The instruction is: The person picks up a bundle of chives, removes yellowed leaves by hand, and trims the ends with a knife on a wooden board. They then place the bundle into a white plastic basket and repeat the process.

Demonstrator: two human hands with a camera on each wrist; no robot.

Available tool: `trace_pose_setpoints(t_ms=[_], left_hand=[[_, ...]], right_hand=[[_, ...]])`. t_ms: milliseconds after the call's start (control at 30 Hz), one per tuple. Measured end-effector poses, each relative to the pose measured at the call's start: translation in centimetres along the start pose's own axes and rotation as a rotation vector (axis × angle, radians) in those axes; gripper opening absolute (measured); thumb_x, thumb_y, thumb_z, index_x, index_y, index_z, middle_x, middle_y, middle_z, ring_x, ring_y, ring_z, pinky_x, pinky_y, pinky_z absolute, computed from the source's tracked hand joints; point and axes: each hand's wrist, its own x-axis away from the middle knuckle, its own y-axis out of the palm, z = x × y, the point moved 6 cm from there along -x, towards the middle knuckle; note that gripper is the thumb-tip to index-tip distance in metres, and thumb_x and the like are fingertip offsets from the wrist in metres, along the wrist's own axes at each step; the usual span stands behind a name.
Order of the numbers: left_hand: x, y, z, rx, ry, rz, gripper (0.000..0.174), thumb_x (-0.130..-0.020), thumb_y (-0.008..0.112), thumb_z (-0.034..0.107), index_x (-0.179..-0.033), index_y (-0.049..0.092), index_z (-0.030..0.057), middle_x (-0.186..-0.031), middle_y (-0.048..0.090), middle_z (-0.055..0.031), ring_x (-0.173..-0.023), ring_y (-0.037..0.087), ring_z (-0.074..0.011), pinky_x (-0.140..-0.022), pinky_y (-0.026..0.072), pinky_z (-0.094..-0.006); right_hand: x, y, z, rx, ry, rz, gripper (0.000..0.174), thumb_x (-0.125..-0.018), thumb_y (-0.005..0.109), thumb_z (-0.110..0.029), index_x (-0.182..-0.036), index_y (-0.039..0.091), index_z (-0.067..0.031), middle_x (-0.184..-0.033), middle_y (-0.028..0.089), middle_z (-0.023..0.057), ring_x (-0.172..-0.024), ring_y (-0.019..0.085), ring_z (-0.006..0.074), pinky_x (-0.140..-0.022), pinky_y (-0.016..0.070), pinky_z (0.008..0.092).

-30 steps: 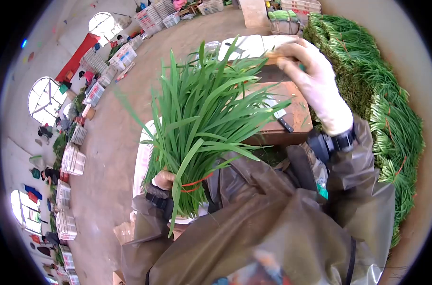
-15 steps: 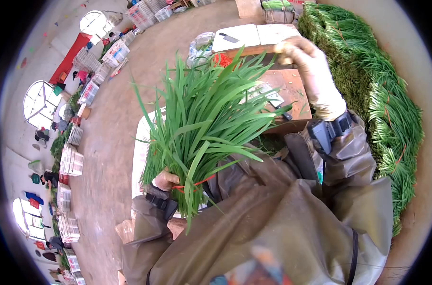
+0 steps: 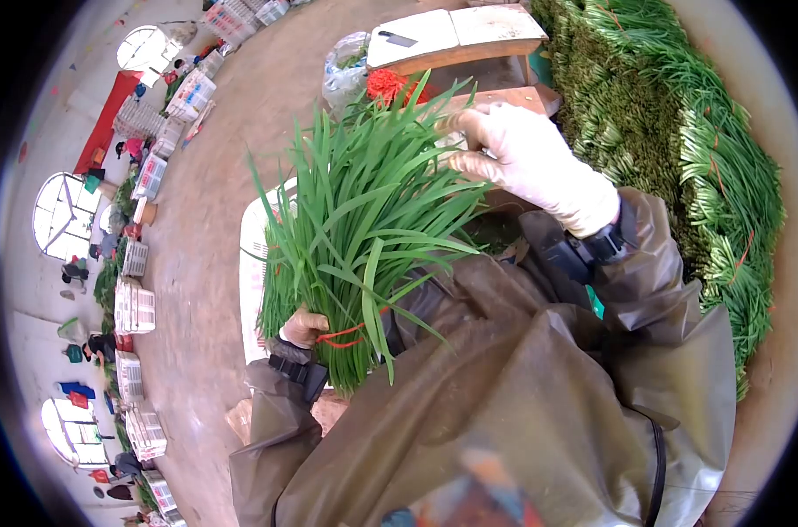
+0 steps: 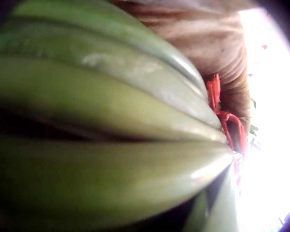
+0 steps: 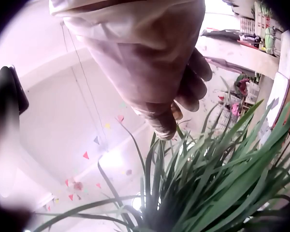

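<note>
In the head view my left hand (image 3: 306,327), gloved, grips a large bunch of greens (image 3: 364,211) near its tied lower end. Long flat leaves fan upward from it. A red tie (image 3: 342,335) goes round the bunch beside the fingers. Smooth thick stalks (image 4: 96,96) fill the left wrist view, with the tie's knotted end (image 4: 227,116) against the glove. At the upper right of the bunch is my right hand (image 3: 526,158), also gloved, thumb and fingers apart at the leaf tips. The right wrist view puts its thumb (image 5: 162,128) just above the leaves (image 5: 193,188).
A long heap of greens (image 3: 724,176) lines the right side. Ahead stands a white-topped table (image 3: 500,26) with a knife (image 3: 397,38) on it. Near it are red ties (image 3: 390,86) and a plastic bag (image 3: 342,79). A white crate (image 3: 253,246) sits behind the bunch.
My right hand has come down and left, from beyond the leaf tips to right at them. The left hand keeps its grip on the bunch. The head view has shifted.
</note>
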Motion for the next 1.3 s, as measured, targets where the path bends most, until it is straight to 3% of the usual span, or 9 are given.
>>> trace_pose_setpoints(t_ms=[67,133,233,467,533,733,933,1133,1300], left_hand=[[-0.1,0.0,-0.3,-0.006,-0.027,0.001,0.070,-0.064,0.079,0.003,-0.129,0.054,-0.0016,-0.119,0.066,-0.0134,-0.105,0.066,-0.0288,-0.097,0.0520,-0.0404],[-0.2,-0.4,-1.1,0.014,-0.035,-0.004,0.071,-0.064,0.079,0.003,-0.130,0.054,-0.0015,-0.119,0.066,-0.0136,-0.107,0.065,-0.0291,-0.099,0.0511,-0.0403],[-0.1,-1.2,-2.1,0.005,-0.072,0.027,0.074,-0.061,0.080,0.003,-0.130,0.053,-0.0016,-0.119,0.066,-0.0142,-0.107,0.065,-0.0290,-0.099,0.0508,-0.0402],[-0.8,-0.6,-1.9,-0.018,-0.090,-0.004,0.073,-0.063,0.083,0.009,-0.129,0.054,-0.0013,-0.120,0.066,-0.0127,-0.108,0.064,-0.0270,-0.100,0.0488,-0.0385],[-1.0,-0.6,-2.3,-0.013,-0.110,-0.019,0.073,-0.064,0.084,0.012,-0.129,0.054,-0.0012,-0.120,0.066,-0.0120,-0.109,0.064,-0.0265,-0.100,0.0484,-0.0381],[-1.0,0.0,-2.1,-0.041,-0.034,-0.061,0.067,-0.066,0.079,0.007,-0.128,0.058,-0.0023,-0.122,0.067,-0.0137,-0.109,0.065,-0.0277,-0.102,0.0482,-0.0402],[-1.4,-0.7,-2.9,0.007,-0.095,-0.063,0.063,-0.069,0.077,0.008,-0.128,0.058,-0.0046,-0.125,0.065,-0.0156,-0.112,0.064,-0.0287,-0.103,0.0474,-0.0410],[-2.1,-0.7,-2.9,-0.036,-0.098,-0.063,0.063,-0.069,0.077,0.007,-0.128,0.057,-0.0061,-0.126,0.064,-0.0161,-0.113,0.063,-0.0287,-0.104,0.0470,-0.0417],[-1.9,0.7,-2.6,-0.064,-0.156,-0.026,0.074,-0.066,0.082,0.010,-0.132,0.052,-0.0008,-0.122,0.065,-0.0122,-0.110,0.063,-0.0263,-0.099,0.0490,-0.0387]], right_hand=[[-0.1,1.2,0.7,-0.185,0.082,-0.085,0.031,-0.090,0.066,-0.034,-0.108,0.066,-0.0086,-0.096,0.068,0.0113,-0.090,0.065,0.0313,-0.080,0.0520,0.0409],[0.7,2.9,3.3,-0.695,0.306,-0.074,0.025,-0.096,0.062,-0.027,-0.106,0.066,-0.0050,-0.099,0.072,0.0060,-0.087,0.067,0.0176,-0.078,0.0522,0.0321],[1.3,2.2,6.5,-0.967,0.390,0.109,0.025,-0.098,0.060,-0.024,-0.106,0.066,-0.0008,-0.095,0.071,0.0049,-0.090,0.065,0.0111,-0.080,0.0516,0.0281],[1.7,2.9,0.1,0.008,-0.048,-0.097,0.025,-0.092,0.062,-0.034,-0.107,0.066,-0.0146,-0.090,0.070,0.0080,-0.086,0.068,0.0282,-0.074,0.0532,0.0393],[1.4,4.1,0.7,-0.021,0.004,-0.233,0.026,-0.092,0.062,-0.036,-0.104,0.066,-0.0133,-0.090,0.069,0.0105,-0.087,0.067,0.0313,-0.075,0.0531,0.0412],[3.1,2.7,6.7,-0.562,0.359,0.156,0.032,-0.094,0.062,-0.034,-0.110,0.067,-0.0071,-0.097,0.070,0.0128,-0.093,0.068,0.0269,-0.083,0.0527,0.0360],[4.4,1.3,2.9,0.035,0.096,-0.067,0.027,-0.088,0.068,-0.034,-0.109,0.066,-0.0176,-0.082,0.065,0.0042,-0.080,0.067,0.0249,-0.068,0.0526,0.0370],[2.6,4.7,1.0,0.123,-0.046,-0.093,0.016,-0.089,0.062,-0.029,-0.093,0.064,-0.0136,-0.075,0.063,0.0083,-0.075,0.066,0.0278,-0.064,0.0517,0.0402],[4.0,3.6,6.4,-0.351,0.335,0.104,0.024,-0.093,0.062,-0.030,-0.105,0.069,-0.0108,-0.092,0.068,0.0136,-0.090,0.067,0.0307,-0.078,0.0536,0.0397]])
